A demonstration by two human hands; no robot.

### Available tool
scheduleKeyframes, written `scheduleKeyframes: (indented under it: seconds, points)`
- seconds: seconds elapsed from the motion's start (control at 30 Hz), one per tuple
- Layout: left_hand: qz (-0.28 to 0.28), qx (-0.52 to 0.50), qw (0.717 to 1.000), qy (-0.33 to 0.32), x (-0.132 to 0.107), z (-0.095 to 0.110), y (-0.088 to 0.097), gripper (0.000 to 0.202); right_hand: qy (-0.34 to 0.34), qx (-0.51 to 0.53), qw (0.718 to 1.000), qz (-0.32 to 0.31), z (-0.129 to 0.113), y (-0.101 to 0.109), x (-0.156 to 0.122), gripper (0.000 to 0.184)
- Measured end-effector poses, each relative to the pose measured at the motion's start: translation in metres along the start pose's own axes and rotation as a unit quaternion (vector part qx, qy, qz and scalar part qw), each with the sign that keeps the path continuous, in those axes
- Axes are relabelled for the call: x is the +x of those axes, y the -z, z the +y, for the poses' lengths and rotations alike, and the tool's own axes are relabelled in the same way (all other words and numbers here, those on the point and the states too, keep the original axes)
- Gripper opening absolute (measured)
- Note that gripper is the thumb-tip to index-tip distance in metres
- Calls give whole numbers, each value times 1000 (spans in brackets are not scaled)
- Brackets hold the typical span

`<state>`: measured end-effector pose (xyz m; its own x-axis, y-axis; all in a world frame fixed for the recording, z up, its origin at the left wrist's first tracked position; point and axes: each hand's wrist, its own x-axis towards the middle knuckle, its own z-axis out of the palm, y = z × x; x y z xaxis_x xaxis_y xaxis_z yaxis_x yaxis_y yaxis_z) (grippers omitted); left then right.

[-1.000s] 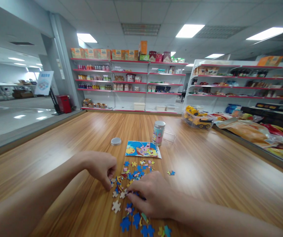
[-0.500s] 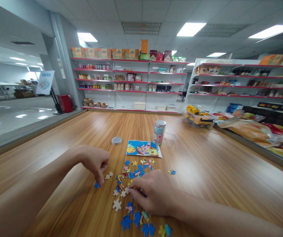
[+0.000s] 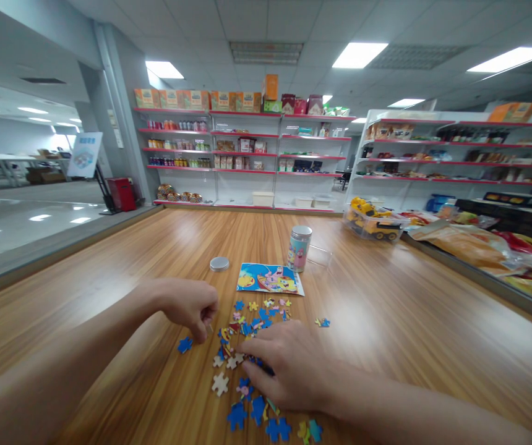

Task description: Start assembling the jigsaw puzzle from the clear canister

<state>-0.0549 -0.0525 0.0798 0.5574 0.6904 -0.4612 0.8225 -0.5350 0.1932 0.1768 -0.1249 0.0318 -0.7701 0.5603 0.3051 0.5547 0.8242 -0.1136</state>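
My left hand point(image 3: 195, 310) is closed in a pinch on a puzzle piece point(image 3: 209, 329), of which only a thin edge shows by the fingertips. Just left of it a blue puzzle piece point(image 3: 185, 345) lies on the table. My right hand point(image 3: 287, 364) hovers low over the loose pile, thumb and forefinger apart, hiding some pieces below. By those fingertips are plain beige pieces point(image 3: 235, 361); a larger beige piece point(image 3: 220, 384) lies nearer me. Blue pieces point(image 3: 237, 417) are scattered at the near edge, and mixed coloured ones point(image 3: 261, 318) lie beyond my right hand.
Behind the pieces lies a cartoon picture sheet point(image 3: 268, 278), with a lidded cartoon tin point(image 3: 299, 247) at its right corner. A round silver lid point(image 3: 219, 264) rests to the left. A clear box of yellow toy trucks point(image 3: 372, 219) stands at the back right.
My left hand has moved right from the blue piece to where a beige piece lay, and has pinched it. The thumb and forefinger of my right hand have spread apart.
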Motion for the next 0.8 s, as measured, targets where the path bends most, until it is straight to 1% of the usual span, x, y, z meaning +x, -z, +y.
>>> scheduleKeyframes:
  seconds: [0.13,0.23,0.3,0.4,0.5,0.57,0.7,0.8]
  points:
    - [11,28,1000,1,-1,4,1,16,-26,-4,1000,-4,2,-4,0,18]
    - [6,39,999,11,-2,8,1,18,-47,-8,999,10,5,-8,-1,18]
    - [1,37,999,8,-3,11,0,20,-48,-6,999,16,5,-8,-1,17]
    - [-28,15,999,7,-4,15,0,24,-39,-5,999,8,3,-4,0,17]
    - [-62,1,998,8,-5,19,1,28,-46,-10,999,-7,0,-2,1,17]
    - [-51,-6,999,-10,-6,23,1,27,-48,-10,999,-9,0,-1,1,15]
    - [12,-7,997,-76,-5,30,1,33,-23,-13,1000,-1,1,-3,1,15]
    - [9,-13,992,-124,-2,33,-1,36,-7,-29,1000,-1,3,-6,1,19]
